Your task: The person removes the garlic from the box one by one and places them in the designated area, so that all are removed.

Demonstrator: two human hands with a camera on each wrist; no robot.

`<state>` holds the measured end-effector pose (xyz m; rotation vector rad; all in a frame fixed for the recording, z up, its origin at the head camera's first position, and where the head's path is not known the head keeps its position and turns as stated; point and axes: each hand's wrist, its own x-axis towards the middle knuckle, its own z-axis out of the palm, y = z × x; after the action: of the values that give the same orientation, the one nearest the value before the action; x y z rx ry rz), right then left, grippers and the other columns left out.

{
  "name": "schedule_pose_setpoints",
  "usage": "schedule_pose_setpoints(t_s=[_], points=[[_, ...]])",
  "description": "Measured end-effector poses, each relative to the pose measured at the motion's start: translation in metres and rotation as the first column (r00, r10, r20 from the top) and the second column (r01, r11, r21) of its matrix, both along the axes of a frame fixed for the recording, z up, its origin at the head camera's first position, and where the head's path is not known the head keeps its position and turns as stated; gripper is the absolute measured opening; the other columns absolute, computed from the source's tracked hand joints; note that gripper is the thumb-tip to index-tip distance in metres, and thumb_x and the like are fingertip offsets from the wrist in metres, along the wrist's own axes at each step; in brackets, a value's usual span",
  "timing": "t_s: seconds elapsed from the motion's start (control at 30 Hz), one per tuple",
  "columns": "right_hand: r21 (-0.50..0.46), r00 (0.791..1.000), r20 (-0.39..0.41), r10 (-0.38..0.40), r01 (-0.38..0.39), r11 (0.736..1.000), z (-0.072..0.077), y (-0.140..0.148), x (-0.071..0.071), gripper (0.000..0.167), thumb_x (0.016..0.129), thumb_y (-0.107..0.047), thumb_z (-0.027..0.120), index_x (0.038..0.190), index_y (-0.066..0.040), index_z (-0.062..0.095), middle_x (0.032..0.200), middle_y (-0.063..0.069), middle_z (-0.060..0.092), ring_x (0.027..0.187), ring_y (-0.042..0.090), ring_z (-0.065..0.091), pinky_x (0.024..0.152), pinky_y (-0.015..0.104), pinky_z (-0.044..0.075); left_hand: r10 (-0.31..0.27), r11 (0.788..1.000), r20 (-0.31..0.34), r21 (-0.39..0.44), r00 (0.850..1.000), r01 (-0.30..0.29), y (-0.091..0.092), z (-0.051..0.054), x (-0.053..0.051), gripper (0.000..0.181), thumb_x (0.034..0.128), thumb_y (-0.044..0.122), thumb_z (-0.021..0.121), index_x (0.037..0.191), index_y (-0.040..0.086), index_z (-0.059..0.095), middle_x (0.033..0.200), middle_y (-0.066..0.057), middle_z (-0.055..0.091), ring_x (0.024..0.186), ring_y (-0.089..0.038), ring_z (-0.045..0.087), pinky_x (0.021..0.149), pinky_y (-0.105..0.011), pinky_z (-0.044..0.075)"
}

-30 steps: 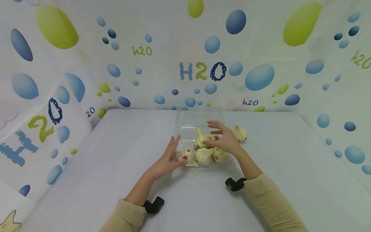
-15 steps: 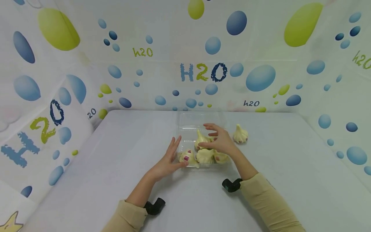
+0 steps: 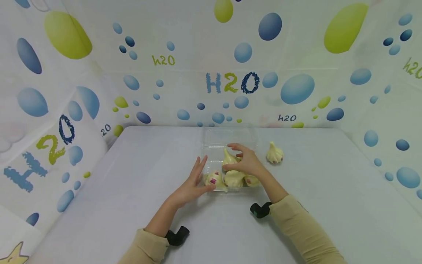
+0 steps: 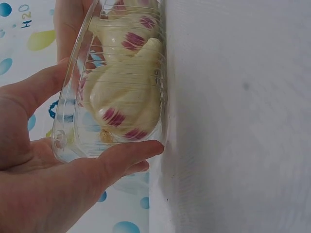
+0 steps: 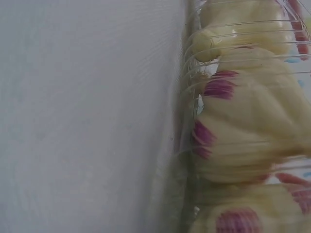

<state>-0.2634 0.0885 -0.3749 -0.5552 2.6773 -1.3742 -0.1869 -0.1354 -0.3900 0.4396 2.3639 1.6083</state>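
Note:
A clear plastic box [image 3: 211,161] with its lid open toward the back holds several pale garlic bulbs with purple patches. My left hand [image 3: 188,187] touches its near left corner. In the left wrist view, the fingers of the left hand [image 4: 58,184] extend along one side wall beside a garlic bulb [image 4: 121,97]. My right hand [image 3: 245,161] reaches over the box, thumb and fingers spread around the back garlic bulb [image 3: 229,157]; a firm grip is not visible. It hides the bulb behind its palm. Through ribbed plastic, the right wrist view shows bulbs [image 5: 248,116].
One loose garlic bulb [image 3: 274,154] stands on the white tabletop [image 3: 158,154], right of the box. Behind the table is a printed backdrop [image 3: 184,73] with blue and green drops. A black wrist camera sits on each wrist.
My right hand has moved left and slightly down over the box, from above the back right bulb toward the back middle one. The left hand stays at the corner. The loose bulb shows fully.

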Motion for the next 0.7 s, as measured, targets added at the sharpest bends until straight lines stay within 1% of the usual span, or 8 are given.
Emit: schedule_pose_setpoints(t_s=[0.1,0.17,0.33,0.43,0.57,0.7], points=[[0.018,1.0,0.005,0.009,-0.009,1.0,0.0,-0.003,-0.001,0.076,0.067,-0.037,0.081,0.133,-0.019,0.047,0.133,0.015,0.046,0.114,0.038,0.049,0.091,0.046,0.043,-0.004,1.0,0.013,0.006,1.0,0.004,0.0,0.001,0.001,0.092,0.085,0.014,0.066,0.148,0.028,0.0,0.149,-0.009,-0.021,0.137,-0.036,0.0,0.108,-0.05,0.013],[0.022,1.0,-0.007,0.018,-0.018,1.0,0.0,-0.005,-0.001,0.075,0.068,-0.035,0.08,0.132,-0.018,0.047,0.133,0.016,0.046,0.113,0.038,0.049,0.091,0.046,0.043,-0.005,1.0,0.015,0.011,1.0,0.005,-0.001,0.002,0.001,0.091,0.0852,0.013,0.065,0.148,0.026,0.0,0.149,-0.01,-0.021,0.137,-0.036,-0.002,0.108,-0.05,0.013],[0.009,0.997,-0.054,0.062,-0.061,0.998,-0.003,-0.009,-0.002,0.073,0.069,-0.028,0.08,0.133,-0.014,0.048,0.131,0.017,0.047,0.113,0.039,0.049,0.094,0.047,0.041,0.006,1.0,-0.014,-0.006,1.0,-0.006,-0.001,0.002,0.003,0.09,0.0852,0.017,0.066,0.147,0.031,0.002,0.15,-0.007,-0.019,0.137,-0.034,-0.001,0.107,-0.049,0.016],[0.013,0.995,-0.064,0.077,-0.077,0.997,-0.005,-0.011,-0.004,0.073,0.069,-0.025,0.081,0.133,-0.014,0.048,0.13,0.016,0.049,0.115,0.037,0.048,0.095,0.046,0.04,0.006,1.0,-0.024,-0.008,1.0,-0.006,-0.002,0.0,0.002,0.09,0.0851,0.02,0.066,0.147,0.033,0.002,0.15,-0.006,-0.019,0.137,-0.035,0.0,0.107,-0.05,0.015],[0.052,0.993,-0.086,0.081,-0.077,0.996,-0.007,-0.012,-0.006,0.073,0.069,-0.022,0.081,0.133,-0.013,0.048,0.129,0.015,0.051,0.116,0.033,0.048,0.096,0.045,0.039,-0.004,1.0,-0.025,0.001,1.0,0.004,-0.001,-0.003,0.001,0.09,0.0852,0.021,0.066,0.147,0.032,0.002,0.15,-0.006,-0.02,0.137,-0.036,0.0,0.107,-0.051,0.014],[0.089,0.992,-0.098,0.083,-0.074,0.993,-0.006,-0.011,-0.007,0.073,0.069,-0.019,0.08,0.133,-0.012,0.047,0.127,0.018,0.051,0.113,0.036,0.05,0.093,0.046,0.041,-0.008,1.0,-0.027,0.008,1.0,0.008,0.001,-0.004,0.0,0.09,0.0851,0.02,0.066,0.147,0.031,0.002,0.15,-0.006,-0.02,0.137,-0.035,-0.001,0.107,-0.051,0.014]])
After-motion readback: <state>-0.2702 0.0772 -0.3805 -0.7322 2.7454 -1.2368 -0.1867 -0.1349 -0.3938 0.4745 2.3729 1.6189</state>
